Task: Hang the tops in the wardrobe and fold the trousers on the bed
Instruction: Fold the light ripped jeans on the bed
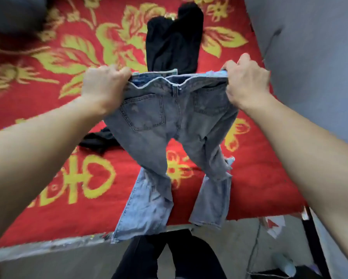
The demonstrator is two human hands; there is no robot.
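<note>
A pair of faded blue jeans (169, 125) hangs in the air over the bed, back pockets facing me, legs spread and dangling to the bed's near edge. My left hand (103, 87) grips the left end of the waistband. My right hand (247, 79) grips the right end. Both hold the waistband stretched level above the red bedspread with yellow flowers (48, 121). A black garment (173, 41) lies folded on the bed beyond the jeans. Another dark piece of cloth (97, 140) lies on the bed, partly hidden behind the left trouser leg.
A grey wall (314, 57) runs along the bed's right side. The grey floor (68, 264) lies below the bed's near edge, with my dark-trousered legs (165, 258) on it. Some small items and a cable (277, 256) lie on the floor at lower right.
</note>
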